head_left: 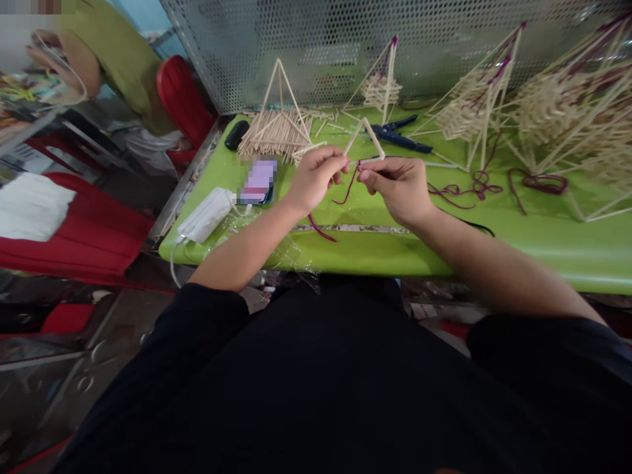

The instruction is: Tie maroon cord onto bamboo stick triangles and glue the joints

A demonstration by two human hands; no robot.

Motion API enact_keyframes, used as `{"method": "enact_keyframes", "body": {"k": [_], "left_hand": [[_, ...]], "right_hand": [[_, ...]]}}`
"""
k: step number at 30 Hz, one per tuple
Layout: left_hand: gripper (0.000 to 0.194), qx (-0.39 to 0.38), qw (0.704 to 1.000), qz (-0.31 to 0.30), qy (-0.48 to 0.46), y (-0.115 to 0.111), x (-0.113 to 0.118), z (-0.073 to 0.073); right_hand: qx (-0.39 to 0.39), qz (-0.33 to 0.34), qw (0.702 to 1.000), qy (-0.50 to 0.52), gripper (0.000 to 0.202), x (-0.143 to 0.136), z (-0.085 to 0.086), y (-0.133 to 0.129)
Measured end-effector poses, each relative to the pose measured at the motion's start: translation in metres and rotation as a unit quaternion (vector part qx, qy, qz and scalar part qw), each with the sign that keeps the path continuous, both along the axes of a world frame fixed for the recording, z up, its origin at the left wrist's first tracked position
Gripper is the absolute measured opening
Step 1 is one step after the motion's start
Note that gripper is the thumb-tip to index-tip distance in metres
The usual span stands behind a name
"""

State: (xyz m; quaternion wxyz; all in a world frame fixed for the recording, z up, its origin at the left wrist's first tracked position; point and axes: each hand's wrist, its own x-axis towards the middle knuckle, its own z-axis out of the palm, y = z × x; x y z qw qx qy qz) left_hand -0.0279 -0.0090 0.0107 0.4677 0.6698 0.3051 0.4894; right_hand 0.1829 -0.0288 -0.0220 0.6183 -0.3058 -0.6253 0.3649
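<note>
Pinching stick triangle (366, 139) between both fingers, seemingly

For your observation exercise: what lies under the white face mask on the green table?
The white face mask rests on crinkled clear plastic over the green table. Anything directly beneath the mask is covered.

green table (494, 257) | perforated metal screen (444, 46) behind | red chair (182, 99) left | grey floor (59, 388)

small pale stick triangle (366, 138), upright above green table, dark red yarn (349, 185) dangling from its base
</note>
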Motion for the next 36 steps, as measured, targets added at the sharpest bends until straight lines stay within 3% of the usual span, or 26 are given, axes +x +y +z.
{"method": "enact_keyframes", "body": {"k": [11, 36], "left_hand": [[0.026, -0.011, 1.0, 0.019, 0.021, -0.0042, 0.004, 0.0031], [0.027, -0.004, 1.0, 0.012, 0.016, -0.0004, 0.0027, -0.001]], "right_hand": [[-0.039, -0.002, 0.999, -0.013, 0.049, -0.0036, 0.0051, -0.0062], [-0.041, 0.001, 0.999, 0.017, 0.039, -0.0025, 0.0045, -0.0067]]}}
